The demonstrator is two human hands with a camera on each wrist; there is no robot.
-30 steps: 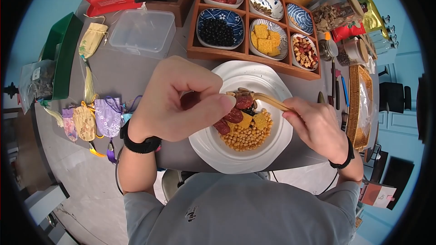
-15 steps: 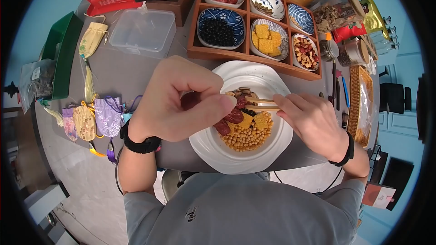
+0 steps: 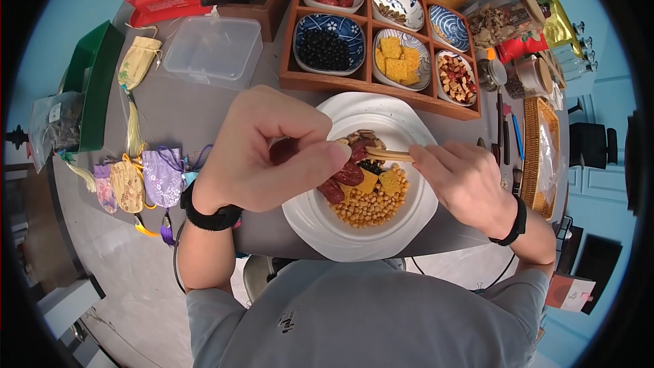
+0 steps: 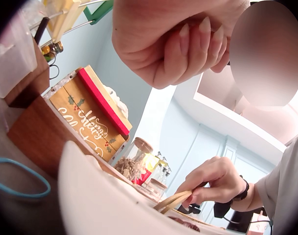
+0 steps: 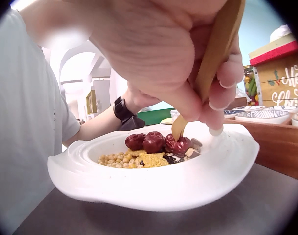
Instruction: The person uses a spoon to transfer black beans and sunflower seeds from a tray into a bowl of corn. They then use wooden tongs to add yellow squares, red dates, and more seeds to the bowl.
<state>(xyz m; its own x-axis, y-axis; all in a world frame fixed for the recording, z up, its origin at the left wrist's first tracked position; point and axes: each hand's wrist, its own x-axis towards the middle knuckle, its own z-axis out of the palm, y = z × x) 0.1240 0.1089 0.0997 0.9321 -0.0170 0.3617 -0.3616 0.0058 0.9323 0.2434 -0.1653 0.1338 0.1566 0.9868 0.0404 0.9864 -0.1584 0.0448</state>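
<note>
Two bare hands work over a deep white bowl (image 3: 306, 226) on the grey counter (image 3: 184, 105), as the head view shows. The right hand (image 3: 463, 180) pinches a pair of wooden tongs (image 3: 390, 155) near the back of their arms, probably so that the fingers keep clear of the food and leave the tips in sight. The left hand (image 3: 272, 150) is balled up, thumb against the bent forefinger, with nothing visible in it; it seems parked, not steadying anything. Inside the bowl, red dates (image 3: 349, 174) lie in a line beside yellow squares (image 3: 390, 181) and tan beans (image 3: 371, 211), each food in its own patch, which looks deliberate. Just beyond the bowl sits a wooden compartment box (image 3: 375, 92), its small dishes each holding one kind of food, likely set there for an easy reach. Drawstring pouches (image 3: 162, 177) lie off to the left, apart from the food. In the left wrist view, the left hand's fingers curl in toward the palm above the bowl's rim, while the tongs slant down from the right hand. In the right wrist view, the tongs point steeply downward and their end touches the date at the end of the line nearest the dark pieces; that angle presumably lets the narrow tip nudge or grip one date without upsetting the others.
</note>
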